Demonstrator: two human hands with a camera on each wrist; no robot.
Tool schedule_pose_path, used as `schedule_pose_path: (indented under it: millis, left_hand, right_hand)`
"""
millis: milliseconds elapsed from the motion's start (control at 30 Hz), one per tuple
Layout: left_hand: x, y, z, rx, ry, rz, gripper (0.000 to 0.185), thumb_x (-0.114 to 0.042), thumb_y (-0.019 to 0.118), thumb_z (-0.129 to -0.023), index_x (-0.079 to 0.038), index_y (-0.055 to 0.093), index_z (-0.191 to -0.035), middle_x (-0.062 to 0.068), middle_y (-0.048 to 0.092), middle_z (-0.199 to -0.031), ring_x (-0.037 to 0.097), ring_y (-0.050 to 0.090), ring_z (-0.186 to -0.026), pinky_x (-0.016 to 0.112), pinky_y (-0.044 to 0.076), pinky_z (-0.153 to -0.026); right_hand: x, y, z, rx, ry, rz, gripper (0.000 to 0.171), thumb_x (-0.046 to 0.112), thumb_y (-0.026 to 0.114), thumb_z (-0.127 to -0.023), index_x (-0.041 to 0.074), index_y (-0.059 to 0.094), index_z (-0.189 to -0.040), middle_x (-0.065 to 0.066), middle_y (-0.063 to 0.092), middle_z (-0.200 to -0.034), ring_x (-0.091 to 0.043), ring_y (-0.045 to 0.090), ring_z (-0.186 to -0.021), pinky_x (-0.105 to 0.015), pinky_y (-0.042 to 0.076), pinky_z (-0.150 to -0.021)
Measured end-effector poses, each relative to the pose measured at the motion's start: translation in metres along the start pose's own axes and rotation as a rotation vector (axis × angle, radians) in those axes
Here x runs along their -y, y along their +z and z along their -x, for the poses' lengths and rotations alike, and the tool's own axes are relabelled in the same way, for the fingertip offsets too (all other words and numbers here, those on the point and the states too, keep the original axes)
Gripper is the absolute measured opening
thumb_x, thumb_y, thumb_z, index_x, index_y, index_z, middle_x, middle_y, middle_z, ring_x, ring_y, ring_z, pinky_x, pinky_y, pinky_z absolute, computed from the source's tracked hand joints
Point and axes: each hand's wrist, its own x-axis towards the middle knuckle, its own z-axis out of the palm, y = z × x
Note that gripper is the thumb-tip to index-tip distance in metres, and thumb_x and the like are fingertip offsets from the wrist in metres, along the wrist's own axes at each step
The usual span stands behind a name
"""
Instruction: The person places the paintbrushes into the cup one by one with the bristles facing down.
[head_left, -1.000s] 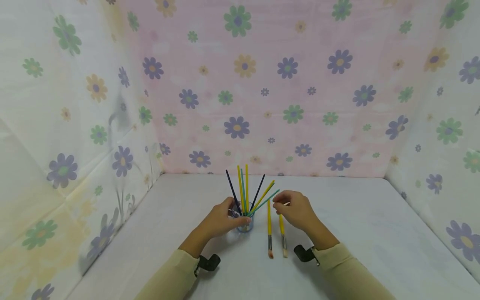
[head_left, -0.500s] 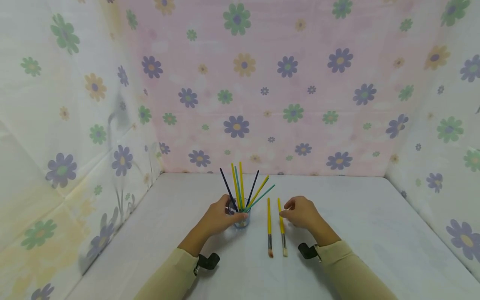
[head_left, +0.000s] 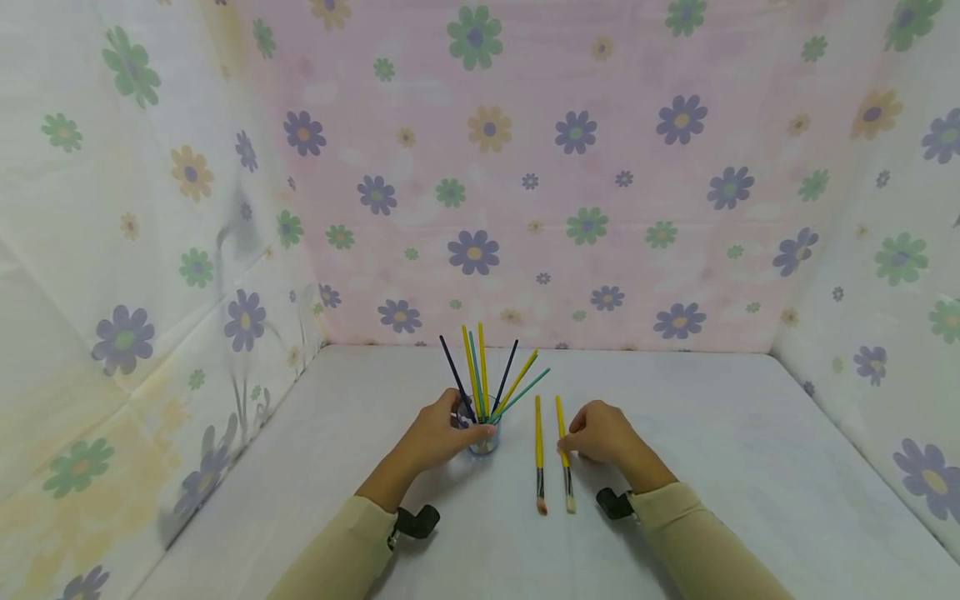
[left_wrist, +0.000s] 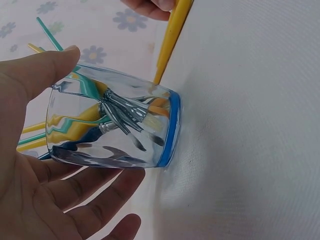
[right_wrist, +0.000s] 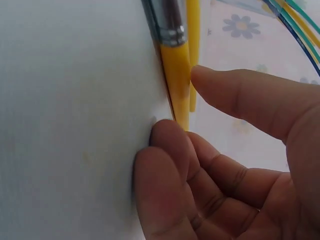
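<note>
My left hand (head_left: pixel 431 433) grips a clear glass cup (left_wrist: pixel 80 135) with a blue base, thumb on one side and fingers on the other. Several paintbrushes (head_left: pixel 482 367) with yellow, teal and dark blue handles stand in it, bristles down. To the right of the cup, a yellow-handled paintbrush with pale bristles (head_left: pixel 559 412) lies on the table. My right hand (head_left: pixel 606 433) pinches its handle; in the right wrist view the thumb (right_wrist: pixel 215 87) meets one side while curled fingers (right_wrist: pixel 167 145) come at it from the other, low against the tabletop.
A second yellow paintbrush (head_left: pixel 538 433) with brown bristles lies parallel, between the cup and the right hand's brush. The white table (head_left: pixel 697 417) is bordered by flower-print cloth walls (head_left: pixel 525 208) at the back and both sides. Dark camera mounts (head_left: pixel 416 522) sit on both wrists.
The left hand and cup shifted slightly left, then stayed still. My right hand moved from beside the cup's brushes to the right and down onto the right-hand yellow paintbrush, its fingers drawing in.
</note>
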Motion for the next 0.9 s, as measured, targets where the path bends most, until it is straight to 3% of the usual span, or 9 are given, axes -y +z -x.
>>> schedule_pose_path:
  millis: [333, 500, 900]
  left_hand:
    - [-0.001, 0.0, 0.0, 0.003, 0.014, -0.001, 0.076, -0.071, 0.077, -0.078, -0.017, 0.054, -0.125, 0.004, 0.069, -0.111, 0.022, 0.062, -0.096, 0.043, 0.055, -0.081]
    - [-0.001, 0.0, 0.001, -0.001, 0.007, -0.009, 0.076, -0.073, 0.077, -0.077, -0.018, 0.054, -0.124, 0.003, 0.068, -0.11, 0.022, 0.062, -0.096, 0.042, 0.055, -0.08]
    - [-0.003, -0.001, 0.002, 0.001, 0.003, -0.001, 0.074, -0.069, 0.078, -0.079, -0.017, 0.053, -0.125, 0.005, 0.069, -0.111, 0.023, 0.062, -0.097, 0.045, 0.056, -0.081]
  right_hand:
    - [0.007, 0.012, 0.001, 0.015, -0.002, 0.022, 0.03, 0.028, 0.09, -0.08, 0.01, 0.069, -0.093, -0.005, 0.066, -0.085, -0.017, 0.062, -0.069, -0.026, 0.051, -0.059]
    - [0.008, 0.013, 0.005, 0.003, -0.028, 0.029, 0.02, 0.019, 0.086, -0.082, 0.008, 0.071, -0.091, -0.005, 0.067, -0.082, -0.015, 0.064, -0.066, -0.025, 0.053, -0.056]
    - [0.009, 0.007, 0.008, 0.018, -0.02, -0.056, 0.015, 0.015, 0.08, -0.085, 0.006, 0.073, -0.094, -0.006, 0.07, -0.072, -0.017, 0.066, -0.061, -0.027, 0.055, -0.055]
